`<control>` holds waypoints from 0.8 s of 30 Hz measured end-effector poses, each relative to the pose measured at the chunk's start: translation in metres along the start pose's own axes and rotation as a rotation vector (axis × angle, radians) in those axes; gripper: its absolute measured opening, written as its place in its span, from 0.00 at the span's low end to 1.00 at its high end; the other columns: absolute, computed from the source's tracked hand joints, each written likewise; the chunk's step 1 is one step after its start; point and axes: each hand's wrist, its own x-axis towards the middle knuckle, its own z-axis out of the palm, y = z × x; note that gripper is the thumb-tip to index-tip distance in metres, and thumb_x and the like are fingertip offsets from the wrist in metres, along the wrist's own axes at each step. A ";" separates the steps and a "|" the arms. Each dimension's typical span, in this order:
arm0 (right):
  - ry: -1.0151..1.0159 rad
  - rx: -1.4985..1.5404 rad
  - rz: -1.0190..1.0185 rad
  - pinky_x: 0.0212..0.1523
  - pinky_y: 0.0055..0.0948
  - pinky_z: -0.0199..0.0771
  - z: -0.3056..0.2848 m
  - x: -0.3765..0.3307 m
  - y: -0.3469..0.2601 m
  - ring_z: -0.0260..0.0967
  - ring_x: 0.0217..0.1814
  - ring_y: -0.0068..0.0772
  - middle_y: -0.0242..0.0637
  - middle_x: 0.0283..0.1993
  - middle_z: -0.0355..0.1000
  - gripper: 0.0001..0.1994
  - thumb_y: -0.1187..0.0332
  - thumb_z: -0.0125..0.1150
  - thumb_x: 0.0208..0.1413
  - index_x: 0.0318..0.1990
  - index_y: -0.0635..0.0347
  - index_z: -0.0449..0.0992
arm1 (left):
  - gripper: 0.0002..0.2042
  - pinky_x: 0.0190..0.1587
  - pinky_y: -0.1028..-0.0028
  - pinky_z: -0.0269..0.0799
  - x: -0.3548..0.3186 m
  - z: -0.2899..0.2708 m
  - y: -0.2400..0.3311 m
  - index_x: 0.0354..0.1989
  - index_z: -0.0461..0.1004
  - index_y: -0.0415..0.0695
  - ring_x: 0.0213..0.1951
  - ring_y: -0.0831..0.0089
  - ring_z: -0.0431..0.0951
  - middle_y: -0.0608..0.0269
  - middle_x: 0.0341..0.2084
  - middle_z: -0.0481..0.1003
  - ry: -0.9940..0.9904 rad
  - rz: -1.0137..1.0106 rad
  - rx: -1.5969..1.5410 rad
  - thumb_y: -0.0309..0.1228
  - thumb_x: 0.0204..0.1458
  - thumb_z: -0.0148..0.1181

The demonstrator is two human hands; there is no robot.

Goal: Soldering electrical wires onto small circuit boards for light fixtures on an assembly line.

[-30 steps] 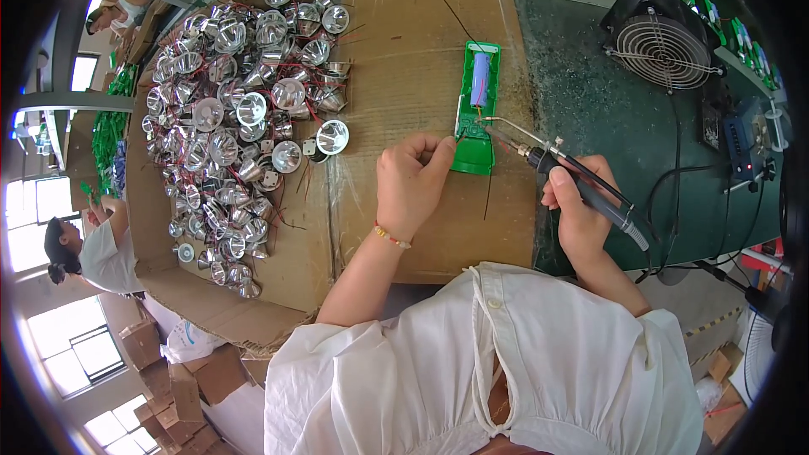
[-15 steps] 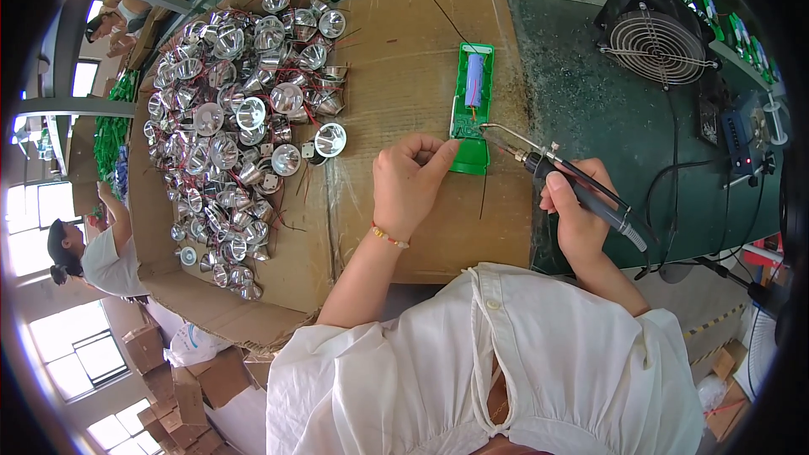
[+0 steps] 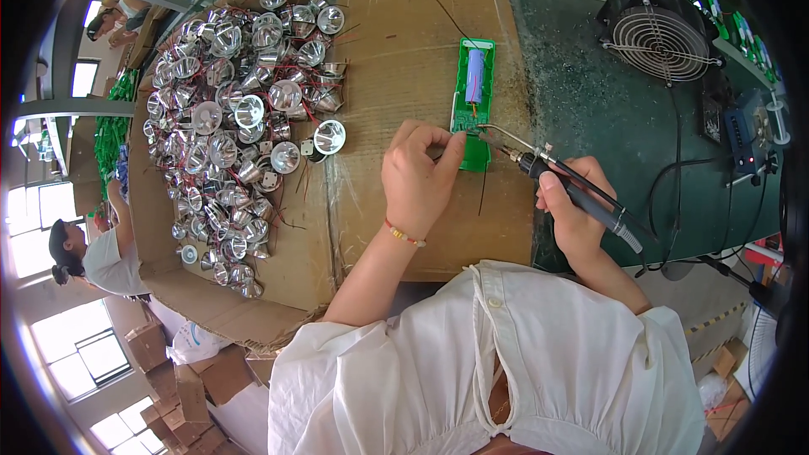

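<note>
Green board (image 3: 472, 97) lies flat on the brown cardboard (image 3: 404, 59), near its right edge, with a blue tube (image 3: 474, 87) sitting on top. The left hand (image 3: 417, 177) rests at the low end of the board, and its grip is pressed together, thumb and finger pinching something too small to see. The right hand (image 3: 573, 211) has its grip wrapped tight around a black iron (image 3: 556, 179). The bent metal tip touches the low end of the board, just beside the left fingertips (image 3: 455, 141).

The tip looks hot, and the fingers are very close to it. A small slip could burn them. If the left hand lets the board slide, the tip could land on the wrong spot or on the blue tube. The iron's cord (image 3: 666, 240) hangs off to the right and could catch and tug the hand.

To the left is a big pile of shiny cups (image 3: 244, 118), well apart from the hands. To the right is dark green tabletop (image 3: 590, 93) with open room, and a fan (image 3: 661, 34) stands farther back. The near edge of the cardboard is just below the wrists.
</note>
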 end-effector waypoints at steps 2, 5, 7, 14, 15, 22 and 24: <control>-0.002 0.013 0.044 0.19 0.16 0.65 0.001 0.001 -0.005 0.64 0.18 0.17 0.34 0.20 0.68 0.08 0.72 0.60 0.48 0.28 0.66 0.67 | 0.08 0.25 0.72 0.65 0.000 0.000 -0.001 0.19 0.72 0.38 0.22 0.66 0.71 0.58 0.21 0.70 0.002 0.004 0.008 0.28 0.42 0.61; 0.024 0.064 0.085 0.19 0.16 0.65 0.001 0.000 -0.007 0.64 0.18 0.17 0.35 0.20 0.68 0.08 0.72 0.59 0.48 0.29 0.66 0.66 | 0.08 0.24 0.73 0.65 0.000 0.001 -0.001 0.19 0.72 0.37 0.21 0.67 0.71 0.58 0.21 0.70 -0.004 -0.010 -0.020 0.28 0.43 0.61; 0.047 0.105 0.084 0.20 0.16 0.65 -0.001 -0.001 -0.008 0.65 0.19 0.18 0.36 0.21 0.68 0.08 0.72 0.59 0.48 0.30 0.66 0.66 | 0.08 0.24 0.74 0.66 0.000 0.001 0.000 0.20 0.72 0.37 0.21 0.68 0.71 0.58 0.21 0.70 -0.010 -0.030 -0.052 0.29 0.43 0.61; 0.020 0.076 0.060 0.20 0.16 0.65 0.000 -0.002 -0.006 0.64 0.19 0.17 0.34 0.20 0.68 0.08 0.72 0.59 0.49 0.30 0.65 0.67 | 0.08 0.23 0.75 0.67 -0.001 -0.001 -0.002 0.21 0.72 0.37 0.20 0.69 0.72 0.58 0.22 0.70 -0.022 -0.016 -0.041 0.29 0.44 0.61; 0.020 0.078 0.058 0.20 0.16 0.65 0.001 -0.001 -0.006 0.64 0.19 0.17 0.34 0.20 0.68 0.08 0.72 0.59 0.49 0.30 0.65 0.67 | 0.08 0.23 0.75 0.67 -0.001 -0.001 -0.003 0.21 0.73 0.37 0.20 0.69 0.72 0.58 0.21 0.70 -0.023 -0.028 -0.051 0.29 0.44 0.61; 0.088 0.052 0.029 0.20 0.16 0.65 -0.015 0.007 -0.009 0.65 0.19 0.18 0.34 0.20 0.68 0.08 0.72 0.59 0.49 0.30 0.65 0.67 | 0.10 0.24 0.80 0.69 0.011 -0.020 0.009 0.25 0.74 0.34 0.24 0.82 0.74 0.59 0.24 0.76 -0.075 -0.428 -0.533 0.31 0.46 0.60; 0.130 0.017 0.040 0.20 0.16 0.65 -0.029 0.011 -0.005 0.64 0.18 0.18 0.35 0.21 0.68 0.07 0.72 0.58 0.49 0.30 0.65 0.66 | 0.09 0.24 0.78 0.70 0.017 -0.025 -0.005 0.26 0.75 0.36 0.20 0.78 0.75 0.60 0.18 0.76 -0.253 -0.298 -0.179 0.31 0.45 0.60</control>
